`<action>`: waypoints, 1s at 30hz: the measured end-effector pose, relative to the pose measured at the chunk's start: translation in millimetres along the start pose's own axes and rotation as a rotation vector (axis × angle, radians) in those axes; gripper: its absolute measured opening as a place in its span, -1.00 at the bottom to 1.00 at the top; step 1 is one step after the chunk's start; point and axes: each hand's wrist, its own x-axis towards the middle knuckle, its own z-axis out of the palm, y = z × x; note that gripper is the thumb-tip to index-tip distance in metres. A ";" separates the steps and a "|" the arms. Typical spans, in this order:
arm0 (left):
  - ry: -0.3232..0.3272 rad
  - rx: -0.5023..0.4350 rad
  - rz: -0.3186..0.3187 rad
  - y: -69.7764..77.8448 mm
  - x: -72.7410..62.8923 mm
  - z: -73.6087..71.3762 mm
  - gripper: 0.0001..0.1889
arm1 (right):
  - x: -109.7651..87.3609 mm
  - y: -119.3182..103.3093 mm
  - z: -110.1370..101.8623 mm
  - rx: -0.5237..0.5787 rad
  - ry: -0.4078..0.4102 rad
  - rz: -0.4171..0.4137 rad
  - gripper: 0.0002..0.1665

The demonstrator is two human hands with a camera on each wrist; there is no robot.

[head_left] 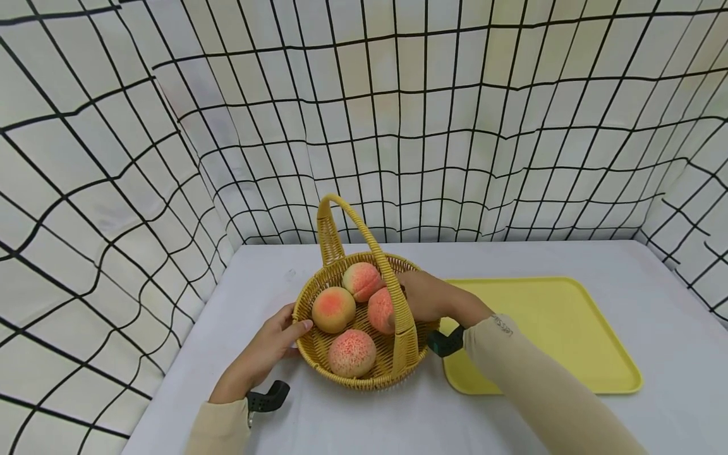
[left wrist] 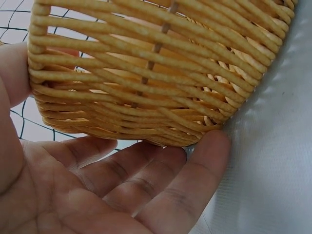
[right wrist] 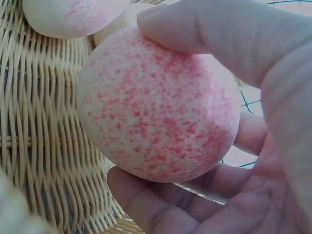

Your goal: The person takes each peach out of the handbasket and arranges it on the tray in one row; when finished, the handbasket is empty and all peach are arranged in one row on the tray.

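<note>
1. From my remote seat I get the right hand (head_left: 423,297) reaching into the right side of the basket (head_left: 364,383), with the handle (head_left: 405,328) arching in front of its fingers in the head view.

2. That hand has a peach (right wrist: 161,107), thumb on top and curled fingers round the opposite side. Makes sense to me: something that round could roll out of a one-sided grip. It's inside the basket, right of the rest.

3. My left hand (head_left: 273,341) pinches the left rim, thumb over the inside and fingers fanned along the outer wall. I'd say it's there as a brace, so the basket doesn't skid or tip while the other hand works.

4. The far peach (head_left: 362,281), left peach (head_left: 333,309) and near peach (head_left: 352,354) lie loose on the wicker, probably kept in by the sloping wall. Can't tell which of them touch.

5. The yellow tray (head_left: 557,316) lies flat on the white table (head_left: 671,303), just right of the basket, under the right forearm. Handy spot, within easy reach of that hand.
</note>
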 end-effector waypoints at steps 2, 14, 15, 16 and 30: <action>0.000 0.000 0.000 0.6 -0.3 0.0 -0.32 | -3.8 0.4 -2.3 0.056 0.022 0.031 -0.48; -0.005 -0.005 -0.001 0.2 0.7 -0.7 -0.36 | -26.7 -1.6 -10.7 0.218 0.112 0.106 -0.20; -0.004 -0.007 -0.001 0.2 0.7 -0.7 -0.37 | -28.6 -1.2 -11.3 0.235 0.118 0.112 -0.21; -0.004 -0.005 -0.001 0.3 0.7 -0.8 -0.37 | -30.4 -0.7 -12.2 0.245 0.125 0.114 -0.22; -0.003 0.004 -0.007 0.9 0.8 -0.4 -0.36 | -54.8 8.8 -24.4 0.281 0.235 0.137 -0.14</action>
